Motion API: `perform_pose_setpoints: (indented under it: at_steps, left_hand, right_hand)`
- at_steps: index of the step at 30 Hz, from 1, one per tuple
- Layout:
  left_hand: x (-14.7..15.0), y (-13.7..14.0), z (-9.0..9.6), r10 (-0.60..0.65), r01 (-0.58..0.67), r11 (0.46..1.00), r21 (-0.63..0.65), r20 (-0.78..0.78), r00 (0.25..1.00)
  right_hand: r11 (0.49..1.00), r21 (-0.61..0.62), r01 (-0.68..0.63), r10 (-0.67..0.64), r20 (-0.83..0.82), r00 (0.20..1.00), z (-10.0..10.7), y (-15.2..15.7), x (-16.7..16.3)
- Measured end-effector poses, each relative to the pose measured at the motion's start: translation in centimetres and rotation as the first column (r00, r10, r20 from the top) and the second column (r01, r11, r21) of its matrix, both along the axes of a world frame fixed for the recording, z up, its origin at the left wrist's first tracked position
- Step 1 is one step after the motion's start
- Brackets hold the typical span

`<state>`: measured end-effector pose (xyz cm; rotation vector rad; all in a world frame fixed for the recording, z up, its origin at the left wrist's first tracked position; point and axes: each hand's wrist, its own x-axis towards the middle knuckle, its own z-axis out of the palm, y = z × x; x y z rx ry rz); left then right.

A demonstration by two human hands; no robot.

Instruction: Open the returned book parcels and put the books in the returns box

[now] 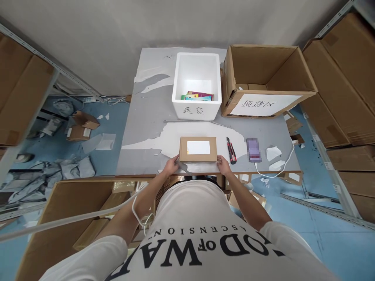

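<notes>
A small closed cardboard box point(183, 150) with a blank-looking white label point(198, 147) sits near the front edge of the table. My left hand point(171, 165) grips its near left corner, and my right hand point(224, 165) grips the near right corner. Both hands have their fingers partly hidden by the box. Just right of the box lies a red and black box cutter point(231, 151). Beyond it is a phone point(253, 150) with its screen blurred and a white cable plugged in.
Behind the box stand a white foam bin point(197, 110) holding several colourful booklets point(197, 96) and a large open carton point(281, 92) with a handwritten sign. Torn paper point(273, 153) lies at the table's right. A big open carton point(49, 218) is below left; shelves flank both sides.
</notes>
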<state>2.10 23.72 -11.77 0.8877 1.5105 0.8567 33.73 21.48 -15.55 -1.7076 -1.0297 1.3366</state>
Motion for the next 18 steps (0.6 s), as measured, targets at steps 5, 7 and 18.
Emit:
perform_pose_setpoints:
  at_steps: [5,7,18]
  left_hand:
    - [0.9,-0.8,0.6,-0.088,0.086,0.996,-0.024,-0.085,0.992]
    - [1.2,-0.7,0.9,-0.066,0.066,0.998,-0.003,-0.086,0.994]
    - [1.6,2.2,4.6,-0.116,0.205,0.972,0.113,-0.531,0.839]
  right_hand:
    - [0.997,-0.02,-0.068,0.069,0.043,0.997,0.3,-0.4,-1.0]
    - [0.998,-0.018,-0.067,0.067,0.016,0.998,1.0,-0.2,-1.2]
    - [0.994,0.066,-0.088,0.065,0.285,0.956,6.8,3.0,-0.8]
